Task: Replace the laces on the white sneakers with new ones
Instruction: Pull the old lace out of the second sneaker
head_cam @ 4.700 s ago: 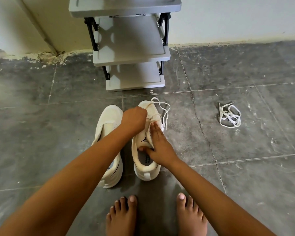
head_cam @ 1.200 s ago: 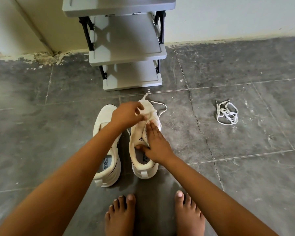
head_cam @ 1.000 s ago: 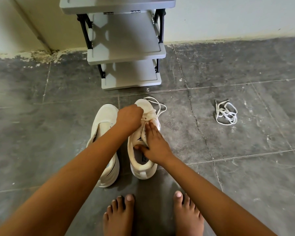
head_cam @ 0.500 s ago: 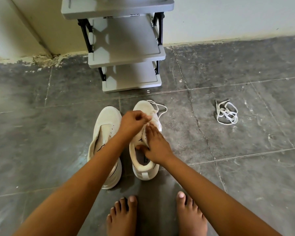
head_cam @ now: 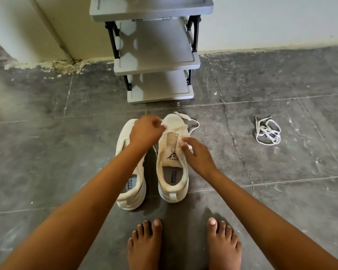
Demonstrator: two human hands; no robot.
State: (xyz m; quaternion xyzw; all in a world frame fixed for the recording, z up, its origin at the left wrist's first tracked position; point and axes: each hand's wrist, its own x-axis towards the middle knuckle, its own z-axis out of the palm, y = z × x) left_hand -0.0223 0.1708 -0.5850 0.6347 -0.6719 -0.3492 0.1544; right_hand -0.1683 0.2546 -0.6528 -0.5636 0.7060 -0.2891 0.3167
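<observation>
Left hand (head_cam: 146, 131) pinching the lace (head_cam: 186, 118) at the toe of the right sneaker (head_cam: 172, 152), right hand (head_cam: 198, 154) curled at the eyelets, can't tell its grip

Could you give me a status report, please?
Left hand pinches the lace at the sneaker toe. Right hand rests on that sneaker. Loose laces lie apart, right; nothing blocking.

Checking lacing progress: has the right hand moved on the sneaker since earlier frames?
Yes. The right hand has slid right, off the tongue of the sneaker, toward the floor crack; the tongue's logo now shows.
</observation>
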